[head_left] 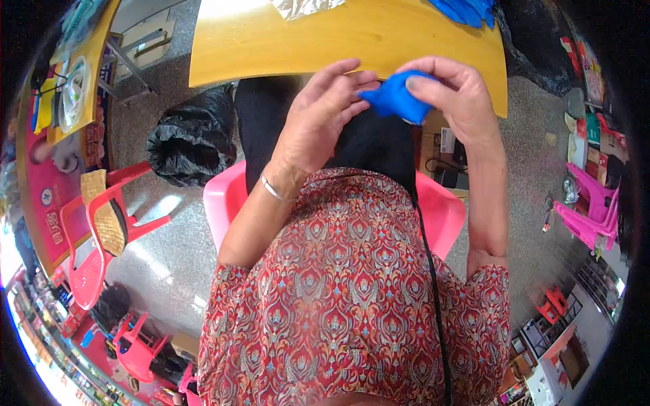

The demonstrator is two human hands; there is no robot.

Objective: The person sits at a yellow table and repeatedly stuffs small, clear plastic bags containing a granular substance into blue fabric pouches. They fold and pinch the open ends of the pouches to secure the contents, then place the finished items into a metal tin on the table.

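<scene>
Over my lap, just in front of the table edge, my right hand pinches a small bunched piece of bright blue fabric between thumb and fingers. The fabric's narrow end points left toward my left hand. That hand is raised with its fingers loosely apart and curved. Its fingertips are close to the blue end; whether they touch it I cannot tell. A bracelet circles my left wrist.
The yellow table spans the front, with clear plastic wrap and more blue fabric on it. A black bag stands on the floor at left, near a pink chair. A black bag is at far right.
</scene>
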